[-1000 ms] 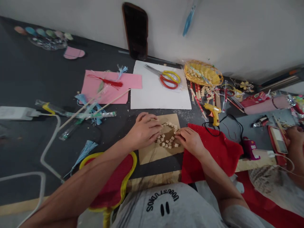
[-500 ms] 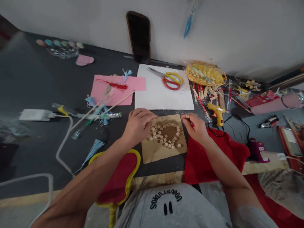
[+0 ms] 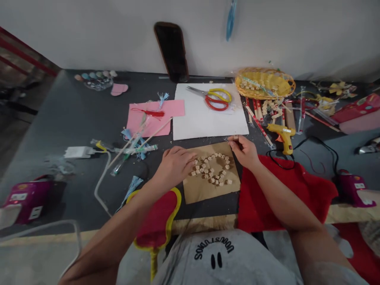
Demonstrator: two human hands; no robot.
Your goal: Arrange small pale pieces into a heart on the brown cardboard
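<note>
Small pale wooden pieces [image 3: 220, 174] lie in a loose ring on a square of brown paper [image 3: 213, 194]. My left hand [image 3: 178, 164] is over the paper's left edge, its fingers stretched toward the pieces and its fingertips beside them. Nothing shows in it. At the paper's upper right corner is my right hand [image 3: 245, 151], with thumb and fingers curled together in a pinch. Whatever small thing they hold is too small to make out. Below my left forearm lies a dark red fan-shaped piece with a yellow rim [image 3: 157, 213].
Scissors [image 3: 218, 99] rest on a white sheet [image 3: 208, 126]. Right of it are a wicker basket [image 3: 264, 95], a yellow glue gun [image 3: 283, 136] and red cloth [image 3: 267, 190]. Leftward lie pink paper [image 3: 175, 107], tassels and a charger [image 3: 78, 152]. A phone [image 3: 172, 51] leans on the wall.
The view has shifted left, bringing a purple power block in at the left edge. My left hand has lowered slightly over the paper's edge; my right stays near the upper right corner.
</note>
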